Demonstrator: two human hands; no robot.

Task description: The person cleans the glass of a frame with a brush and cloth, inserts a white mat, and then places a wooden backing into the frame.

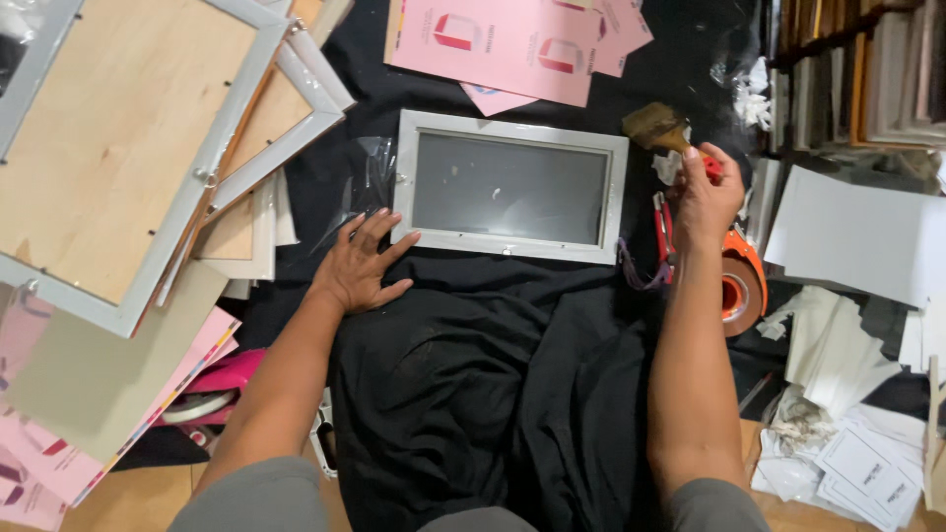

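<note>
2 hands: left hand (360, 264) touches grey frame (509, 186); right hand (705, 192) grips brush (658, 127).

Picture frame (509, 186): silver-grey moulding, faintly grained, satin finish; its pane is smooth, dull grey, speckled with dust. Black cloth (493, 394) beneath: matt woven fabric, creased. Stacked frames (128, 148): pale wood-fibre backing boards, matt, with small metal clips. Pink sheets (512, 44): smooth printed paper, slight sheen. Brush (658, 126) by the right hand (705, 197): worn wooden handle. Tape roll (739, 286): glossy orange plastic. White sheets (857, 232): matt paper.
</note>
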